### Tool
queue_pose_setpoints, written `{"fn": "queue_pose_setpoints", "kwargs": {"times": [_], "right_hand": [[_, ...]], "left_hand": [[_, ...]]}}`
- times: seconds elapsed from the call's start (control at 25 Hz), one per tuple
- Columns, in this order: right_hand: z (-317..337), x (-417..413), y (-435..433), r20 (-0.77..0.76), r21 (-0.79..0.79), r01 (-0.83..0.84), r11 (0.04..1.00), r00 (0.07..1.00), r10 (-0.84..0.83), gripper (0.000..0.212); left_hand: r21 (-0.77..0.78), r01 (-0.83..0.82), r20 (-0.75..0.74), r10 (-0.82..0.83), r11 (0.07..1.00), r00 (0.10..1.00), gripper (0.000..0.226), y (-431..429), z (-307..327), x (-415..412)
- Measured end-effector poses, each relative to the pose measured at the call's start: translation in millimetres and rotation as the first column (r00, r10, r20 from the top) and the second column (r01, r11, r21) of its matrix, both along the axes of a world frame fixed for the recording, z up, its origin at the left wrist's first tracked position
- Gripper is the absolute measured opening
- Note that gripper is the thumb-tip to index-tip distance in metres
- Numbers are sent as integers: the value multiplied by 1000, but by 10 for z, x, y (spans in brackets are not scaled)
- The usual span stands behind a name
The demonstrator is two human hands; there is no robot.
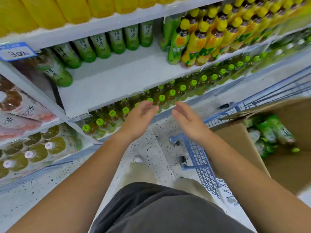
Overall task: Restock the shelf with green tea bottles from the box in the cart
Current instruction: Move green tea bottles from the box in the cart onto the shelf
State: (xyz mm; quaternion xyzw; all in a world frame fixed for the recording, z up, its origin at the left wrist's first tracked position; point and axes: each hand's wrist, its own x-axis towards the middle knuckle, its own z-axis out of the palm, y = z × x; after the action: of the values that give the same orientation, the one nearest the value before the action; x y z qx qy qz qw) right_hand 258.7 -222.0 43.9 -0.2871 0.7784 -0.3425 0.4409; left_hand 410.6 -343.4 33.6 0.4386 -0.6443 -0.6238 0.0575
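Both our left hand (pixel 140 117) and right hand (pixel 188 119) are empty with fingers loose, and the green tea bottles (pixel 271 132) lie tumbled in the box (pixel 235 137) off to our right, nearest that right hand.

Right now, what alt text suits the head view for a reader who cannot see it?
The person's empty left hand and right hand hover open before a white shelf holding a back row of green-labelled tea bottles. More green bottles lie in the brown cardboard box in the blue wire cart.
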Motion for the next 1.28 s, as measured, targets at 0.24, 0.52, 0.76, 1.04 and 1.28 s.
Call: {"fn": "queue_pose_setpoints", "kwargs": {"times": [0.24,0.52,0.76,1.04,1.28], "right_hand": [[543,-390,1285,-32,-82,371,925,927,-375,44],[844,-1042,2672,-62,-112,535,837,837,-543,49],[563,-1594,3622,-48,-26,607,794,793,-608,52],[36,-2083,3864,50,156,722,674,676,-735,61],[-554,-2358,3602,133,317,828,463,444,-886,65]], "left_hand": [[-59,388,-44,-390,920,920,48,837,556,-700],[-96,574,-100,-581,813,808,50,1822,954,-1800],[-60,606,-33,-609,793,793,47,2616,755,-2644],[-57,672,187,-653,739,734,49,2964,419,-3225],[-14,846,396,-774,533,495,72,2775,-161,-3825]]}}
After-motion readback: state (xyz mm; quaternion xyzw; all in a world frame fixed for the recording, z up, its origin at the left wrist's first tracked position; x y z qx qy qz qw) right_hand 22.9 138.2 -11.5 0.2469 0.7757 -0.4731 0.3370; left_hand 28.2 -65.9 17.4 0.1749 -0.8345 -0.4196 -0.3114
